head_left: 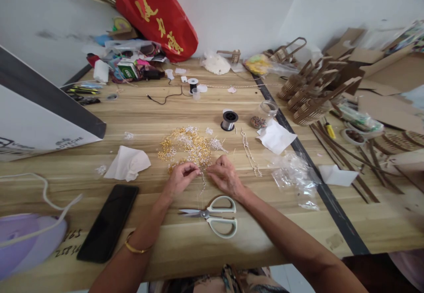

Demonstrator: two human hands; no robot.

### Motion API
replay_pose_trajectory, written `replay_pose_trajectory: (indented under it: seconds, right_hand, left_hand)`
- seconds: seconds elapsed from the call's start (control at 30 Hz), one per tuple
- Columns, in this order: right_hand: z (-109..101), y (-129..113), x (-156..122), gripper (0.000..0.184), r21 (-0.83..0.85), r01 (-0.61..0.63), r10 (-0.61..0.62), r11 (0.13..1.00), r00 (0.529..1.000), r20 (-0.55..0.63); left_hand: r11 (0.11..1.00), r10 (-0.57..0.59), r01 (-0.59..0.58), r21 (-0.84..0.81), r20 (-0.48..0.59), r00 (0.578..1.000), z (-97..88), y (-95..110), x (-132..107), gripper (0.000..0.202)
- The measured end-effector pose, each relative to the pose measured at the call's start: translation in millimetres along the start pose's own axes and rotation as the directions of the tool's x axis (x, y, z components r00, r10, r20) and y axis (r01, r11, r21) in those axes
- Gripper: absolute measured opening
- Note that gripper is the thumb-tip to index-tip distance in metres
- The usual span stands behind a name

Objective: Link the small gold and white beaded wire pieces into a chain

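Note:
My left hand (183, 177) is closed in a pinch at the top of a thin silvery beaded strand (203, 186), which hangs down over the table. Close beside it, my right hand (225, 177) is also pinched, fingertips turned to the strand; what lies between them is too small to make out. Just beyond both hands spreads a pile of gold and silver beads (198, 145). Scissors (208, 214) with pale handles lie nearer to me, blades slightly apart and pointing left. A finished-looking chain of links (248, 154) rests to the right of the pile.
Behind the beads stands a spool of wire (229, 120), with a jar (265, 114) to its right. Crumpled tissue (127, 164) and a black phone (108, 222) lie at left. Clear plastic bags (294, 176) are on the right, small woven baskets (308, 94) farther back.

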State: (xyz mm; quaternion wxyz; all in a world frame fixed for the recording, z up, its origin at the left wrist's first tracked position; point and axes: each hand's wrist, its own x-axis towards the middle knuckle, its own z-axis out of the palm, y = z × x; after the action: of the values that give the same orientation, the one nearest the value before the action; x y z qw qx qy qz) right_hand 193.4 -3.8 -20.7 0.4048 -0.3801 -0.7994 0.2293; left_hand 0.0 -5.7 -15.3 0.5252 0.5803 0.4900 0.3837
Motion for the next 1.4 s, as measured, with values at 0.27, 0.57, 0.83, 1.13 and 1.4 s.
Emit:
replay_pose_trajectory:
  seconds: [0.27, 0.57, 0.83, 1.13, 1.4]
  right_hand:
    - [-1.1, -3.4, 0.5, 0.015, 0.060, -0.013, 0.012, 0.998, 1.000, 0.010]
    - [1.1, -1.1, -1.1, 0.015, 0.086, -0.006, 0.006, 0.996, 1.000, 0.007]
    - [2.0, -6.1, -0.6, 0.014, 0.120, -0.015, 0.010, 0.993, 0.999, 0.042]
    - [2.2, -5.0, -2.1, 0.014, 0.111, -0.010, 0.005, 0.994, 0.999, 0.049]
    - [3.0, -4.1, -2.2, 0.012, 0.105, 0.013, -0.017, 0.994, 0.999, 0.042]
  left_hand:
    - [0.990, -0.106, 0.108, -0.087, 0.030, 0.994, -1.7, 7.6, 0.6, 0.028]
    - [0.992, -0.090, 0.089, -0.085, -0.014, 0.996, -2.8, 16.0, -1.4, 0.019]
    - [0.978, -0.117, 0.113, -0.173, -0.013, 0.993, -4.7, 15.2, -3.4, 0.010]
    - [0.876, -0.191, 0.148, -0.459, -0.048, 0.980, 6.1, 6.8, -1.5, 0.014]
    - [0.813, -0.205, 0.163, -0.559, -0.013, 0.979, 9.8, 9.6, -1.8, 0.020]
